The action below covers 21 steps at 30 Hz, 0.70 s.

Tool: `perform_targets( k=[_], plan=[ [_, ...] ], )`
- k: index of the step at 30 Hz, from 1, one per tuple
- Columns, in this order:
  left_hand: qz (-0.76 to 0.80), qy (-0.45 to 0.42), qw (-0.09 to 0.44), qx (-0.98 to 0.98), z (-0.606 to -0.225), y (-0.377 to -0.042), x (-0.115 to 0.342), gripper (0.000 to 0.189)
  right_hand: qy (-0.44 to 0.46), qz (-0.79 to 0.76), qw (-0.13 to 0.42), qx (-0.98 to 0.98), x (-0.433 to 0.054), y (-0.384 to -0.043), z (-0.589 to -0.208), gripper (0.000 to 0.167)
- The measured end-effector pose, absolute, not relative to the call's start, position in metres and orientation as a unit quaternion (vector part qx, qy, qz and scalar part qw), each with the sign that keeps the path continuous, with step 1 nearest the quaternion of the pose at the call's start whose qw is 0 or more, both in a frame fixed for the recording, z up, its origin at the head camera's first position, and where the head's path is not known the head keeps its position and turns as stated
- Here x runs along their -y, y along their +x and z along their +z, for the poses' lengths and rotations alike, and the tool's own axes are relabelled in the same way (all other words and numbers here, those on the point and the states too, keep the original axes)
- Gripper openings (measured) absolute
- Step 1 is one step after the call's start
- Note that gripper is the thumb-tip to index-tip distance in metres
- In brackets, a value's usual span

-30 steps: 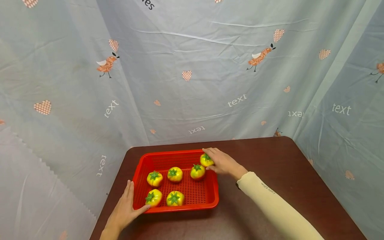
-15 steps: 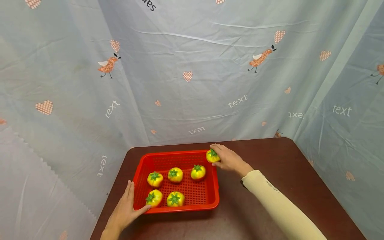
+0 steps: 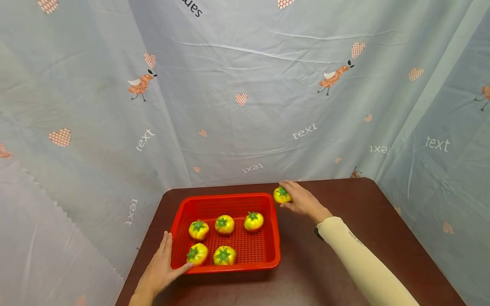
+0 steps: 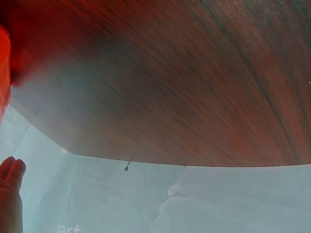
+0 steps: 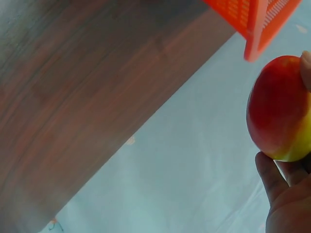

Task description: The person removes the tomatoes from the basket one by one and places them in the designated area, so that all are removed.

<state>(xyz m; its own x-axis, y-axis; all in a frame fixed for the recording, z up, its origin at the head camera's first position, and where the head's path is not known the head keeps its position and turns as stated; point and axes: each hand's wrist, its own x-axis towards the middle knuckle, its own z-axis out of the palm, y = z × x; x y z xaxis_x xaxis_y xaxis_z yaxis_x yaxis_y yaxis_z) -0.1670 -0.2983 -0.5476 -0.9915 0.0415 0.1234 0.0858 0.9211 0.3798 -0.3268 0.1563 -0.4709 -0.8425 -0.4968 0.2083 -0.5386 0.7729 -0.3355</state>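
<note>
My right hand [image 3: 304, 200] holds a yellow-and-red tomato [image 3: 281, 195] with a green star-shaped top, just beyond the right back corner of a red plastic basket [image 3: 249, 267]. In the right wrist view, fingers and thumb grip this tomato [image 5: 277, 107] at its edges, its red underside showing, with the basket's corner [image 5: 249, 29] above it. My left hand [image 3: 158, 270] rests at the basket's front left corner, fingers straight along the side and thumb at the front rim. Several similar tomatoes, such as one at the right [image 3: 253, 222], sit inside the basket.
The basket stands on the left part of a dark brown wooden table [image 3: 344, 246]. A pale grey-blue curtain [image 3: 245, 127] with printed birds and hearts hangs behind the table and along both sides.
My right hand has carried the tomato from inside the basket's right back corner over the rim, to the right and outside it. The left hand stays at the corner.
</note>
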Motion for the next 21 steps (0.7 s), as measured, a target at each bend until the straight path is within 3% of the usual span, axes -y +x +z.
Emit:
perform_targets(
  k=[21],
  plan=[
    [-0.197, -0.028, 0.047, 0.979, -0.548, -0.168, 0.298, 0.121, 0.243, 0.222, 0.036, 0.944, -0.179, -0.332, -0.498, 0.072]
  ],
)
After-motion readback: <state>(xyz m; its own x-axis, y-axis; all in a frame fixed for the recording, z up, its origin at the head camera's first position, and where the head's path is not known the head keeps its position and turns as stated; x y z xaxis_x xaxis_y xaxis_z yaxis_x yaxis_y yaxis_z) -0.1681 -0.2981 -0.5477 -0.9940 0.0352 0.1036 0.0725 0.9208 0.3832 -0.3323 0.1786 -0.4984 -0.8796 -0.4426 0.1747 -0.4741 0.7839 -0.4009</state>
